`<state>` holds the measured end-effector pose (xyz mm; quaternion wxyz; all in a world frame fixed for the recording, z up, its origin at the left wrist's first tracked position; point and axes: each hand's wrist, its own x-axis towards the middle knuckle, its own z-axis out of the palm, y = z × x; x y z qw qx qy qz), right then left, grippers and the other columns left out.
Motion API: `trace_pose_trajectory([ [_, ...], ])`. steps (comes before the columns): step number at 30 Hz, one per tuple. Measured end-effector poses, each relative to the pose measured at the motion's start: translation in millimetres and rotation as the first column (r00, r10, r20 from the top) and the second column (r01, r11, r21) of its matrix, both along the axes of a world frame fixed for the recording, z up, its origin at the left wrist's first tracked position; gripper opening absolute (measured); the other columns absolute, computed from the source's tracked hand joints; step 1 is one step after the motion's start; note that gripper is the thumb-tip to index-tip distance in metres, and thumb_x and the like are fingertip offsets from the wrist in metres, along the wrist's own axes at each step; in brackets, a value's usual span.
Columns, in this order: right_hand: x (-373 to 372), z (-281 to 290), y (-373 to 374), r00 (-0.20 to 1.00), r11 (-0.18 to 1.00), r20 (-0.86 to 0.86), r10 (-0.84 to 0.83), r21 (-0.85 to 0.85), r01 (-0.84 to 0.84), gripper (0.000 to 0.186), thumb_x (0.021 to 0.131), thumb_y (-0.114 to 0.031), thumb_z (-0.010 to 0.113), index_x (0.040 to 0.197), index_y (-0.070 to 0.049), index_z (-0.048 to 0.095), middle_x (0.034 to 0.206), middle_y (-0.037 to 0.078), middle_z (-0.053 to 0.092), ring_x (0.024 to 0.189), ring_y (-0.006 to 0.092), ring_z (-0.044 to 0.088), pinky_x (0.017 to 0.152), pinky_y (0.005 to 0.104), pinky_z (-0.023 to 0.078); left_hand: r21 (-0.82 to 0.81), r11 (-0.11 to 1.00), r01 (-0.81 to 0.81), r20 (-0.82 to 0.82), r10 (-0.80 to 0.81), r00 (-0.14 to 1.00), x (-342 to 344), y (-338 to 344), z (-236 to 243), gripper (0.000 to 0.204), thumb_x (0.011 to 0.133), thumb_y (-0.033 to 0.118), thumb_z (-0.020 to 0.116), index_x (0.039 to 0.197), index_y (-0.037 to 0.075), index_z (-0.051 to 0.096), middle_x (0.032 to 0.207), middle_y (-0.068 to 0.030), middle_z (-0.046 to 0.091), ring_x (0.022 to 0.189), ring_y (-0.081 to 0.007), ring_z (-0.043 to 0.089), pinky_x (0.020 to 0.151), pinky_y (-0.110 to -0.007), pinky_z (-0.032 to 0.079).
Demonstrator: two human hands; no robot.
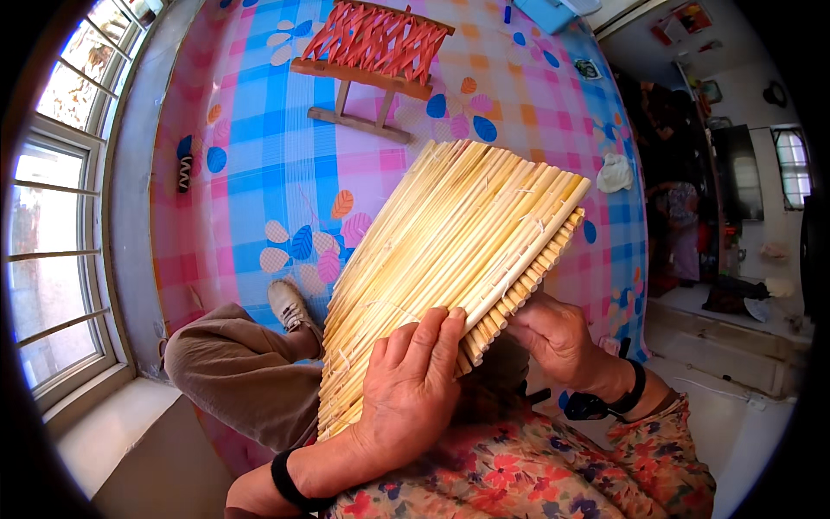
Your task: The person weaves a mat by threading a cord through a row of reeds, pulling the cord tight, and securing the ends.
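A mat of pale yellow reed sticks point(450, 233), bound with thin thread, is tilted over my lap. It is folded over, so a second row of stick ends point(527, 290) shows along its right edge. My left hand point(413, 372) presses on the near part of the mat, its fingers together and the fingertips at the folded edge. Against the right edge, my right hand point(558, 337) is closed in a pinch. Its fingertips are partly hidden by the mat, and what they pinch cannot be made out.
A wooden stool point(372, 65) woven with red strips stands ahead on the patterned floor sheet point(251, 78). A white crumpled cloth point(615, 173) lies at right, a dark coiled item point(184, 173) at left. Barred windows point(56, 225) line the left wall. My bent leg point(246, 372) is beside the mat.
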<state>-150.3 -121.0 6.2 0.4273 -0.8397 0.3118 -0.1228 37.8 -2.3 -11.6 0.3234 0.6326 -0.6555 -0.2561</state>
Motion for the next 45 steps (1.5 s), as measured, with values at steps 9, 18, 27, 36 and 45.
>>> trace_pose_trajectory([
  [9,0.0,13.4,-11.0,0.997,0.997,-0.052,0.064,0.039,-0.062,0.026,0.087,-0.003,0.065,0.113,-0.004,0.064,0.093,0.015,0.065,0.083,0.0319,0.067,0.071,0.0354,0.054,-0.023,1.0,0.0,-0.004,0.0,1.0,2.3,-0.1,-1.2,0.073,0.06,-0.002,0.063,0.131,-0.003,0.047,0.125,-0.0204,0.053,0.102,-0.0376,0.055,0.088,-0.046,0.046],
  [18,-2.8,32.7,-4.5,0.972,0.961,-0.231,-0.034,0.258,0.095,0.028,0.089,-0.002,0.062,0.116,-0.008,0.065,0.073,0.012,0.064,0.065,0.0221,0.065,0.06,0.0308,0.051,-0.049,0.999,0.015,0.012,-0.014,1.0,5.4,-0.7,-0.5,0.067,0.061,0.001,0.063,0.127,-0.004,0.051,0.126,-0.0192,0.055,0.1,-0.0339,0.057,0.084,-0.043,0.046],
  [27,-0.7,23.2,-8.2,0.996,0.992,-0.086,0.026,0.129,-0.015,0.02,0.091,0.0,0.061,0.111,0.0,0.065,0.083,0.013,0.067,0.066,0.0171,0.065,0.057,0.0278,0.049,-0.086,0.993,0.075,0.081,-0.069,0.994,8.9,-0.1,-2.1,0.063,0.066,0.006,0.062,0.127,-0.007,0.051,0.127,-0.0219,0.054,0.098,-0.0306,0.058,0.077,-0.04,0.046],
  [36,7.8,19.7,-6.9,0.994,0.992,-0.104,0.038,0.12,-0.025,0.026,0.086,0.003,0.063,0.112,-0.001,0.064,0.096,0.018,0.067,0.089,0.0363,0.066,0.075,0.0379,0.053,-0.102,0.991,0.086,0.077,-0.079,0.994,8.3,-2.5,-4.5,0.069,0.058,0.002,0.065,0.125,-0.006,0.053,0.124,-0.0208,0.057,0.095,-0.032,0.06,0.075,-0.041,0.048],
  [45,11.6,21.3,-10.1,0.987,0.995,-0.152,0.046,0.098,-0.032,0.023,0.084,0.002,0.066,0.108,0.0,0.065,0.1,0.02,0.064,0.094,0.0358,0.065,0.078,0.0375,0.052,-0.105,0.993,0.058,0.1,-0.047,0.994,6.8,-1.6,-4.5,0.064,0.058,0.002,0.063,0.122,-0.006,0.055,0.121,-0.02,0.059,0.094,-0.031,0.06,0.076,-0.04,0.048],
])
